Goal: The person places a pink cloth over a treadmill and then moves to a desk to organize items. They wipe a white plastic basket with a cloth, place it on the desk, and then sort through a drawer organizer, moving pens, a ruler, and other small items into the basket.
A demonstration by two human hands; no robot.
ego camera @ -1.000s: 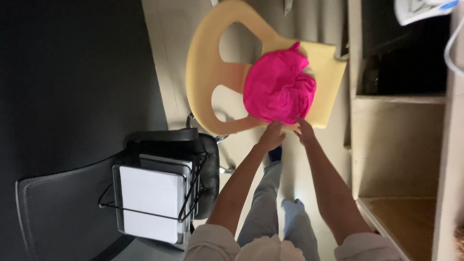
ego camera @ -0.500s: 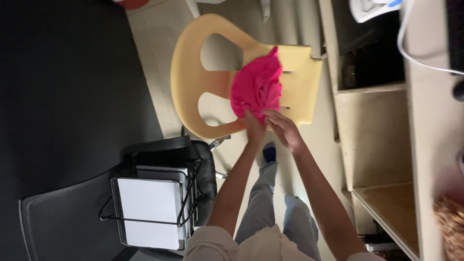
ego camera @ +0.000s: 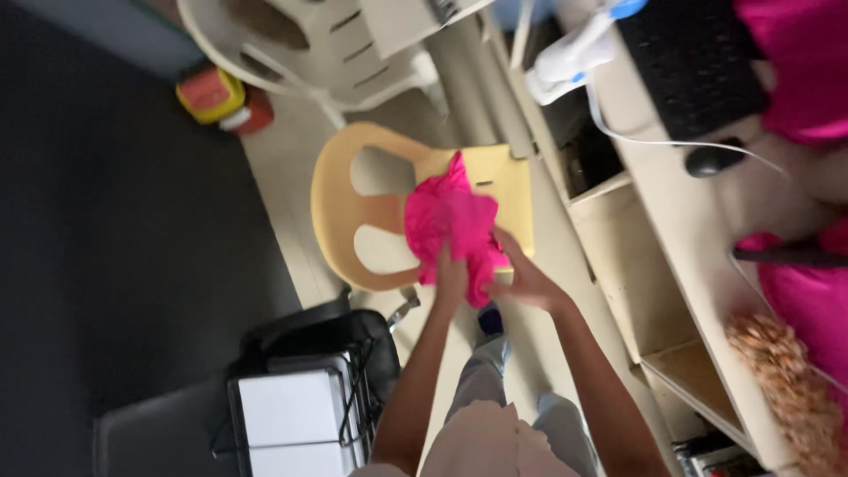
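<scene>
A: Pink cloth (ego camera: 455, 225), frame centre, bunched over yellow chair (ego camera: 340, 212) seat.
B: Hands?
A: Left hand (ego camera: 452, 276) and right hand (ego camera: 519, 276) both clutch its lower edge; cloth crumpled, unfolded.

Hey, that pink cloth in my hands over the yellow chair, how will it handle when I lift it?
Probably floppy: the pink cloth bunches and folds between the left hand and right hand. Likely light, since it hangs in loose drapes above the yellow chair. It looks unlikely to roll or break.
</scene>
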